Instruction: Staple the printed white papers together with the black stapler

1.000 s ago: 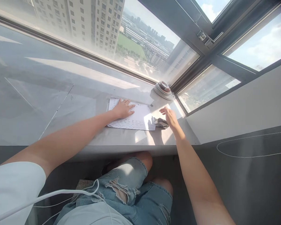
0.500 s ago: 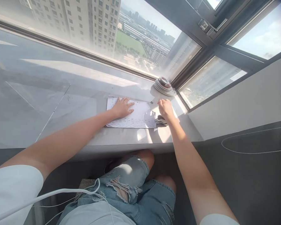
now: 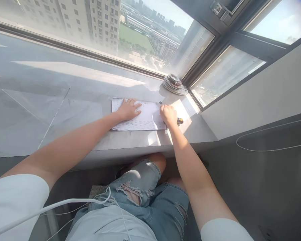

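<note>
A printed white paper sheet (image 3: 142,122) lies on the pale stone windowsill (image 3: 65,110). My left hand (image 3: 127,109) rests flat on the sheet's upper left part, fingers spread and holding nothing. My right hand (image 3: 168,114) is at the sheet's right edge with its fingers curled down. It closes over a small dark tool (image 3: 180,121), whose dark and yellow end pokes out to the right of the hand. The rest of the tool is hidden under the hand.
A stack of round plate-like discs (image 3: 174,84) sits in the window corner behind the paper. The dark window frame (image 3: 215,43) runs along the back. A grey wall (image 3: 253,90) bounds the sill on the right. My knees in torn jeans (image 3: 140,180) are below the sill edge, with a white cable (image 3: 65,202) across my lap.
My right hand has moved left from open above the dark tool to curled down onto it at the paper's right edge. My left hand stays flat on the sheet.
</note>
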Motion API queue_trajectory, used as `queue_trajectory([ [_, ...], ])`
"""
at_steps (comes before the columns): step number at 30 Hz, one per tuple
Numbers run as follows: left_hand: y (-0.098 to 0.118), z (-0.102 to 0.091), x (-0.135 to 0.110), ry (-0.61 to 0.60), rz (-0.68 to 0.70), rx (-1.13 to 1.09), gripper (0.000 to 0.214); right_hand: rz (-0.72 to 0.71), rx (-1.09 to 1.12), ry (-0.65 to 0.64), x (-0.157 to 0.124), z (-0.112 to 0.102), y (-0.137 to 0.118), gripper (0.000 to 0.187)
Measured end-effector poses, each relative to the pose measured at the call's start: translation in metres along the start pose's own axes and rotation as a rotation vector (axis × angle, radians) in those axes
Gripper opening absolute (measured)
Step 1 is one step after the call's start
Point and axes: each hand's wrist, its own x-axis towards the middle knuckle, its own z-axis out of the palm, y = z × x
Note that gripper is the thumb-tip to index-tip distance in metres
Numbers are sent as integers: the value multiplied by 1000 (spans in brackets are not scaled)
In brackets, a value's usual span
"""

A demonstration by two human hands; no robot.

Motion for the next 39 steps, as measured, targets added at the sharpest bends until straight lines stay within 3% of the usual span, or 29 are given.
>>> queue_trajectory([
  [2, 0, 0, -1, 10, 5, 4, 62, -39, 102, 43, 3, -8, 6, 33],
  [7, 0, 2, -2, 29, 11, 8, 62, -127, 360, 352, 3, -44, 45, 38],
  [9, -1, 2, -2, 34, 12, 2, 62, -170, 434, 333, -8, -52, 60, 40],
  [12, -1, 3, -1, 30, 8, 4, 62, -232, 456, 156, -33, -43, 71, 45],
  [14, -1, 2, -2, 19, 4, 11, 62, -216, 446, 110, -50, -31, 73, 48],
  [20, -1, 1, -3, 22, 6, 11, 62, -240, 392, 140, -70, -5, 85, 37],
  [23, -1, 1, -3, 24, 0, 5, 62, -95, 332, 170, -68, -1, 98, 29],
  [25, -1, 2, -3, 26, 2, 5, 63, 20, 260, 256, -66, -1, 101, 24],
  [29, -4, 4, -1, 33, 11, -18, 62, 116, 293, 499, -58, -13, 73, 22],
  [31, -5, 5, 0, 45, 13, -57, 59, 106, 421, 499, -50, -18, 41, 26],
  [33, -7, 2, 0, 94, 22, -136, 53, 81, 512, 413, -40, -17, 3, 29],
  [35, -9, -6, 0, 232, 11, -284, 43, 58, 589, 298, -29, -9, -30, 30],
  [39, -15, -25, -4, 683, -101, -593, 22, 54, 647, 129, -15, 14, -68, 21],
])
